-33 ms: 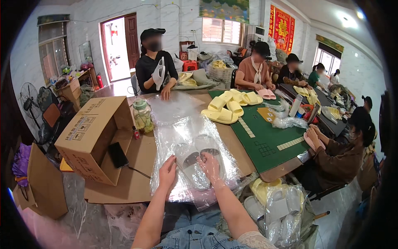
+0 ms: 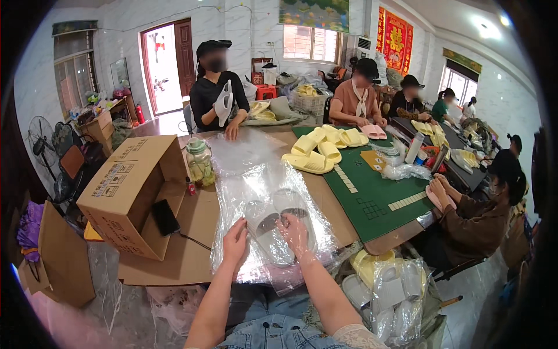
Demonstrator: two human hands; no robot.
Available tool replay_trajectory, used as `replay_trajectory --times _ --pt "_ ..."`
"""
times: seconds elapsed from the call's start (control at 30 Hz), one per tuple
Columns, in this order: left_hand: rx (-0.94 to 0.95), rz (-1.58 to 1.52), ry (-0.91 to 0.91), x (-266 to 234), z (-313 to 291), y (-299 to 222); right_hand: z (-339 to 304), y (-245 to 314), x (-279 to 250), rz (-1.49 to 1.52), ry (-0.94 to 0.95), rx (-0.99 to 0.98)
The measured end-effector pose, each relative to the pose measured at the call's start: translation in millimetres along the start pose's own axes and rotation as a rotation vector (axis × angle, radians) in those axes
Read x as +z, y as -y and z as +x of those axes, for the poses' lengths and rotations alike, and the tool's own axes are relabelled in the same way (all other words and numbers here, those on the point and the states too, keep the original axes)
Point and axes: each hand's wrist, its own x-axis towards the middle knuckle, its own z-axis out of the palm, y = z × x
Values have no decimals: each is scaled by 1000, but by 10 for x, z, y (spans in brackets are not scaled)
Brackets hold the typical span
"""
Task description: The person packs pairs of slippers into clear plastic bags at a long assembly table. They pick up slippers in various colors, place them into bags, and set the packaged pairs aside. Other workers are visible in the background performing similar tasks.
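White marble-patterned walls (image 2: 122, 41) enclose the room, and a table faced in brown cardboard (image 2: 189, 264) fills the middle of the frame; the view matches the earlier frame, with both hands and the slippers in the same places.

At the far left, a floor fan (image 2: 42, 139) stands above an open carton holding crumpled purple fabric (image 2: 35, 227). On the table's left, a stiff corrugated cardboard box (image 2: 125, 192) lies with its opening toward the right, a flat black phone (image 2: 166, 217) leaning in it. Just right of the box are a small red bottle (image 2: 190, 187) and a rounded clear glass jar (image 2: 200, 163).

At lower centre, glossy, wrinkled clear plastic bags (image 2: 244, 181) lie spread out. The left hand (image 2: 234, 239) rests at their left part, fingers bent, just beside the pair of smooth grey slippers (image 2: 276, 251); whether it pinches the film cannot be told. The slippers lie between the hands under the shiny film. The right hand (image 2: 294, 234) is over them with fingers curled, its grip hidden by glare.

Above right of centre, ribbed-looking yellow slippers (image 2: 314, 163) are heaped beside a flat green mat (image 2: 395, 186). At lower right, more grey slippers in clear wrapping (image 2: 390, 294) lie beside the table's edge.
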Motion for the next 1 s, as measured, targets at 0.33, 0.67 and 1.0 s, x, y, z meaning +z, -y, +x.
replay_trajectory --times 0.33,0.67,1.0 --pt "5 -9 -8 32 2 57 25 -107 43 31 -20 -72" --pt "10 -45 -7 35 9 86 16 -66 27 27 -14 -39" --pt "20 12 1 23 8 34 27 -82 25 16 -23 -53"
